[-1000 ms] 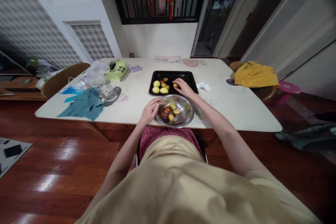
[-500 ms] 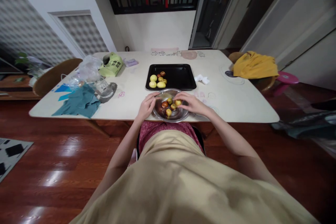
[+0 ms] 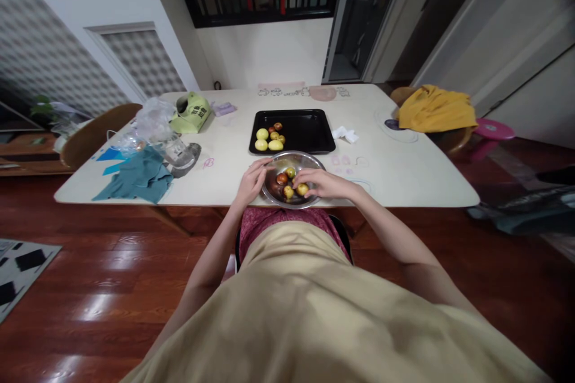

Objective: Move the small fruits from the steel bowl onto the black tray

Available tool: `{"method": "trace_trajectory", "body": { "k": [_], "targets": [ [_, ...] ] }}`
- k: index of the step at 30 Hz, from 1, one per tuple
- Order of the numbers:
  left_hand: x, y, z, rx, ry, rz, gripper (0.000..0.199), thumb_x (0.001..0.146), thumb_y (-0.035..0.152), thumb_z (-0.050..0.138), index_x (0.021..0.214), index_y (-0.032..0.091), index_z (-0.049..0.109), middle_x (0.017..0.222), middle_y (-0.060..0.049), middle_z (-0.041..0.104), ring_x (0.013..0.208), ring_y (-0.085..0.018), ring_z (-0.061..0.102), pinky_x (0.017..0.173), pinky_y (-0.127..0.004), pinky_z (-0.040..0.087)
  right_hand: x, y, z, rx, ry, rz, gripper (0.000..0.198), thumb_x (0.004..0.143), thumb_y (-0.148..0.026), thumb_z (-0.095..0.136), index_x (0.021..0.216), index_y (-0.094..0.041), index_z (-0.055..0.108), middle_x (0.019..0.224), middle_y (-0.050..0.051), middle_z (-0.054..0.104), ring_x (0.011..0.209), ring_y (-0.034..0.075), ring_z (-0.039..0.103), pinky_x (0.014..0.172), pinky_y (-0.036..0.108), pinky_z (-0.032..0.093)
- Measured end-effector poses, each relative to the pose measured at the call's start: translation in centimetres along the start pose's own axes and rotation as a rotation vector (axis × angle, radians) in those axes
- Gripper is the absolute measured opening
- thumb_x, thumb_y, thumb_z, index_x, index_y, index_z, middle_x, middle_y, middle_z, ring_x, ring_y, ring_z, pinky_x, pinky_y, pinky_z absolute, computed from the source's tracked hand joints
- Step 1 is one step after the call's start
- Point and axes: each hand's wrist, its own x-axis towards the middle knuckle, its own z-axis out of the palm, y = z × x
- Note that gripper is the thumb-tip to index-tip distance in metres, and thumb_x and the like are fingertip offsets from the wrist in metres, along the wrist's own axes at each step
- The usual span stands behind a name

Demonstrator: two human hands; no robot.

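A shiny metal bowl [image 3: 275,196] stands at the table's near edge, holding several small round fruits. One fruit is reddish brown [image 3: 281,179]; the others are mottled yellow-green, such as the one at the back [image 3: 290,172]. My left hand [image 3: 253,182] grips the bowl's left rim, its fingers along the edge. Over the right side of the bowl, my right hand [image 3: 321,182] has its fingers bent down round a small fruit, mostly hidden by them. A yellow fruit [image 3: 302,190] lies just under its thumb. Behind the bowl, a black tray [image 3: 309,130] carries more fruits [image 3: 262,134] on its left side.
Crumpled white tissue [image 3: 345,134] lies right of the tray. To the left are a teal cloth [image 3: 139,176], a clear plastic bag [image 3: 155,116], a transparent container [image 3: 179,155] and a green bag [image 3: 192,112]. Yellow fabric [image 3: 435,109] hangs over a chair at right.
My right hand has moved slightly down and left, deeper into the bowl. A yellow fruit near its fingers has shifted toward the bowl's near side. My left hand stays at the rim.
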Motion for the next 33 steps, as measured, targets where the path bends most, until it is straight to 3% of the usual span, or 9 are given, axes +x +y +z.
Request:
{"method": "trace_trajectory", "body": {
  "k": [10, 17, 22, 29, 33],
  "targets": [
    [0.0, 0.0, -0.1, -0.002, -0.007, 0.004, 0.05, 0.113, 0.044, 0.034, 0.121, 0.02, 0.077, 0.142, -0.013, 0.068, 0.136, -0.027, 0.061, 0.118, -0.052, 0.049, 0.4, 0.4, 0.2, 0.034, -0.031, -0.014, 0.022, 0.092, -0.016, 0.072, 0.109, -0.024, 0.081, 0.114, 0.007, 0.078, 0.11, 0.022, 0.073, 0.102, 0.038, 0.057],
    [0.1, 0.2, -0.2, -0.001, -0.014, -0.01, 0.052, 0.113, 0.046, 0.033, 0.121, 0.019, 0.077, 0.143, -0.013, 0.068, 0.136, -0.027, 0.061, 0.119, -0.051, 0.048, 0.0, 0.3, 0.1, 0.042, 0.022, -0.006, 0.02, 0.095, -0.019, 0.07, 0.111, -0.023, 0.081, 0.116, 0.008, 0.08, 0.109, 0.023, 0.076, 0.101, 0.037, 0.058],
    [0.1, 0.2, -0.2, -0.004, -0.012, 0.001, 0.051, 0.114, 0.045, 0.034, 0.121, 0.019, 0.077, 0.143, -0.014, 0.068, 0.136, -0.027, 0.061, 0.118, -0.051, 0.048, -1.3, 0.1, 0.5, 0.049, 0.158, 0.024, 0.021, 0.099, -0.029, 0.069, 0.115, -0.023, 0.081, 0.116, 0.009, 0.081, 0.108, 0.024, 0.077, 0.101, 0.039, 0.058],
    [0.1, 0.2, -0.3, -0.004, -0.015, -0.018, 0.05, 0.113, 0.045, 0.035, 0.121, 0.018, 0.077, 0.143, -0.013, 0.068, 0.137, -0.027, 0.061, 0.119, -0.052, 0.047, -3.9, 0.4, 1.4, 0.023, 0.525, 0.08, 0.023, 0.102, -0.04, 0.065, 0.103, -0.025, 0.082, 0.103, 0.006, 0.081, 0.097, 0.024, 0.076, 0.091, 0.04, 0.062],
    [0.1, 0.2, -0.3, 0.002, -0.011, -0.029, 0.051, 0.113, 0.046, 0.035, 0.12, 0.019, 0.077, 0.143, -0.013, 0.068, 0.137, -0.027, 0.061, 0.12, -0.052, 0.046, -4.1, 0.9, 1.7, -0.016, 0.62, 0.113, 0.023, 0.101, -0.041, 0.064, 0.101, -0.026, 0.082, 0.101, 0.007, 0.081, 0.095, 0.024, 0.076, 0.09, 0.042, 0.062]
  ]
}}
